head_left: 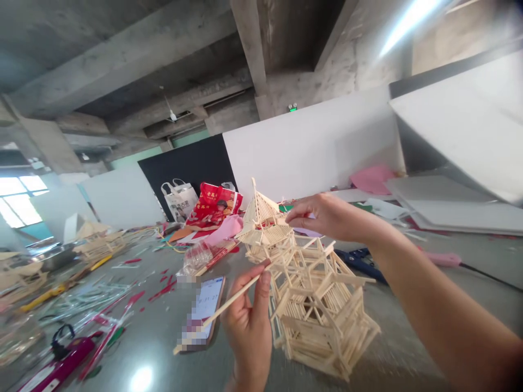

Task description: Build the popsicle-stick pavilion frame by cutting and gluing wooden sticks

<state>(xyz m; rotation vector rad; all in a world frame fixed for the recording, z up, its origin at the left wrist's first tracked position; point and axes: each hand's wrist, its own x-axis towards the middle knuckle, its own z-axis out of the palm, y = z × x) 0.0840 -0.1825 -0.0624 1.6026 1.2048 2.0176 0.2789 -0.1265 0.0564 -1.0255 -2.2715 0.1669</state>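
Observation:
My left hand is closed around a thin wooden stick, pinching it between thumb and fingers. The stick slants down to the left, crossing above a phone. Right beside that hand stands a pagoda-like frame built of wooden sticks, open at the top. Behind it rises a smaller stick pagoda with a pointed roof. My right hand reaches over the frame, its fingers closed at the right edge of the smaller pagoda. What those fingertips hold, if anything, is too small to tell.
Blue-handled pliers and a pink glue gun lie to the right. A red bag and a white bag stand at the back. Plastic scraps and a magenta tool are on the left. White boards lie back right.

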